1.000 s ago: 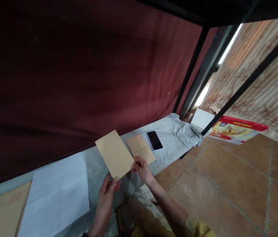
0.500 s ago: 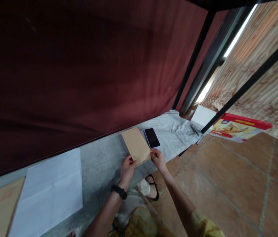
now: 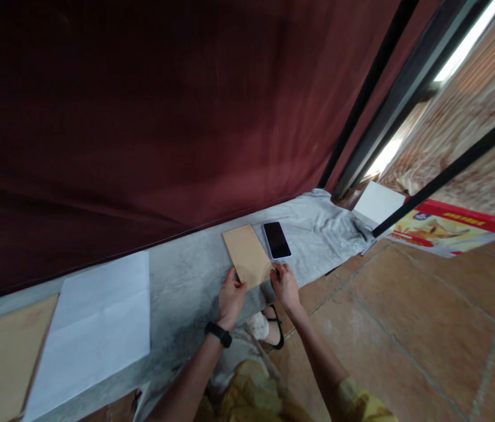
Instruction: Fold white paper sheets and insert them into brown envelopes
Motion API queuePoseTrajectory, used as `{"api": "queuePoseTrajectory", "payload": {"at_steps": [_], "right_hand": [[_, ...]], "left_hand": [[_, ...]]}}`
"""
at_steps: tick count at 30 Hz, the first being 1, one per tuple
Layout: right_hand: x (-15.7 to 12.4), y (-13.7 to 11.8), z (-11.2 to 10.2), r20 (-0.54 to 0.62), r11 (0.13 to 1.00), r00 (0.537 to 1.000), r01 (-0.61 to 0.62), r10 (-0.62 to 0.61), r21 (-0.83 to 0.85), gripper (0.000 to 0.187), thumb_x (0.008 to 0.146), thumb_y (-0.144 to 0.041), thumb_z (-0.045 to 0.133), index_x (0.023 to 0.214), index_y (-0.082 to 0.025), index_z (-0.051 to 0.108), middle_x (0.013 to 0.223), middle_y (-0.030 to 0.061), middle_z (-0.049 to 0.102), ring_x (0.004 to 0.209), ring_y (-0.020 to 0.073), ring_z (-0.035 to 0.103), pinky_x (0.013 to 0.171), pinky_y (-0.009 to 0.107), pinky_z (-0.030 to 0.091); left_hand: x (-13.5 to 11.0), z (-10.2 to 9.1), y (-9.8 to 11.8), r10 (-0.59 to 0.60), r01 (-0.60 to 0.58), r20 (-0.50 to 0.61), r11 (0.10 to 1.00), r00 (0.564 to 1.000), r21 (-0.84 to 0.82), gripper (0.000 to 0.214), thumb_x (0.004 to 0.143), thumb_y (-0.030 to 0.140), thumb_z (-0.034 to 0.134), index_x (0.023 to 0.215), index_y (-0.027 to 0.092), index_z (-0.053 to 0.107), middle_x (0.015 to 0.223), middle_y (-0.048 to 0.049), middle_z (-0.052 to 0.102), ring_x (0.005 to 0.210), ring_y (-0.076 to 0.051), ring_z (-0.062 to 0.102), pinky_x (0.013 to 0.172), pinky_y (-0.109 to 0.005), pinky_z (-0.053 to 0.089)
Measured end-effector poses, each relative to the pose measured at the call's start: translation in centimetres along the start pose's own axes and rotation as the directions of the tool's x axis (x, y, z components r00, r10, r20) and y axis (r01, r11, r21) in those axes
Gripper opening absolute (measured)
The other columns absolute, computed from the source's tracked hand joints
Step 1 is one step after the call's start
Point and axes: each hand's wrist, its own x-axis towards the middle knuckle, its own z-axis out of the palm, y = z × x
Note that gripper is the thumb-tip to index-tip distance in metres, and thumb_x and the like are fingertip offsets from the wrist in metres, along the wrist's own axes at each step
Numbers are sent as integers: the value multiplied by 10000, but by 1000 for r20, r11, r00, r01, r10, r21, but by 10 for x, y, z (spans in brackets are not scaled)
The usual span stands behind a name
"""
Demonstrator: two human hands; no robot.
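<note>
A brown paper envelope point(image 3: 247, 253), small and oblong, lies on the grey cloth-covered bench point(image 3: 181, 275). My left hand point(image 3: 231, 298), with a black band on its wrist, has its thumb and fingers closed at the envelope's near left corner. At the near right corner, the bent fingers of my right hand point(image 3: 284, 287) grip the edge. Just right of the envelope, apart from it, a phone point(image 3: 277, 240) with a dark screen and a pale rim rests on the cloth.
White paper sheets point(image 3: 98, 328) with creases lie to the left, beside a larger brown paper piece point(image 3: 7, 357). A dark red curtain point(image 3: 177, 129) hangs behind the bench. Black poles point(image 3: 361, 97) stand at right. A red and yellow printed box point(image 3: 444, 227) sits on the tiled floor point(image 3: 388, 293).
The envelope's near edge, slightly raised before, now lies flatter on the bench, with both hands still at its near corners. The view has shifted a little.
</note>
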Motion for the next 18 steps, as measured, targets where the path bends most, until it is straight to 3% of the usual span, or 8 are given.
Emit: {"api": "queuePoseTrajectory", "payload": {"at_steps": [5, 12, 18], "right_hand": [[-4, 0, 1, -5, 998, 999, 33, -34, -46, 357, 976, -261, 406, 1205, -157, 658, 980, 92, 614, 829, 203, 612, 739, 296, 477], [-8, -1, 3, -35, 997, 997, 67, -69, -44, 364, 984, -294, 382, 1192, -167, 651, 951, 72, 574, 807, 198, 594, 739, 308, 486], [-10, 0, 6, -74, 996, 993, 91, -93, -26, 379, 983, -313, 367, 1183, -161, 650, 965, 86, 580, 828, 216, 585, 766, 337, 489]], "left_hand": [[-7, -1, 10, -34, 33, 6, 990, 999, 136, 606, 870, 193, 579, 1453, 105, 437, 875, -76, 753, 805, -209, 700, 716, -287, 457], [-12, -3, 17, -62, 59, 7, 982, 998, 182, 527, 899, 180, 550, 1422, 155, 481, 924, -76, 754, 825, -202, 698, 716, -281, 464], [-19, 0, 6, 81, -68, -65, 980, 995, 189, 576, 889, 143, 564, 1450, 204, 449, 1152, -85, 679, 952, -176, 672, 855, -272, 496]]}}
